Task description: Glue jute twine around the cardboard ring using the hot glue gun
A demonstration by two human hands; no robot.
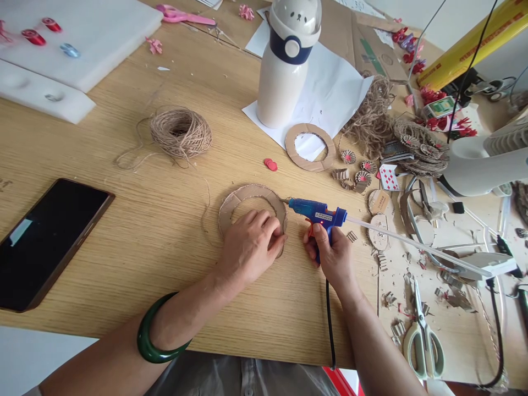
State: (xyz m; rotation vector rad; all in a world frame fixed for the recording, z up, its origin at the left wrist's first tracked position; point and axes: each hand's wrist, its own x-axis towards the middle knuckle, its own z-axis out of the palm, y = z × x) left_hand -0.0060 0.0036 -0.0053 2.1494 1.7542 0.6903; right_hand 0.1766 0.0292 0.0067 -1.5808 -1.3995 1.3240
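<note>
A cardboard ring (252, 191) lies flat on the wooden table, with twine along its outer edge. My left hand (249, 247) rests across the ring, its fingers curled and closed on the right-hand rim. A green bangle (145, 336) is on my left wrist. In my right hand (332, 250) is a blue glue gun (311, 209), fingers wrapped round its handle. The nozzle points left and meets or nearly meets the ring's upper right edge. A long clear glue stick (412, 242) sticks out of the gun's back, and a black cord (329, 313) hangs from the handle.
Left are a twine ball (181, 132) and a phone (58, 236). Behind stand a white bottle (282, 82) and a second cardboard ring (293, 146), near red discs (270, 164). On the right lie scissors (423, 335), cardboard scraps and a white appliance (474, 165).
</note>
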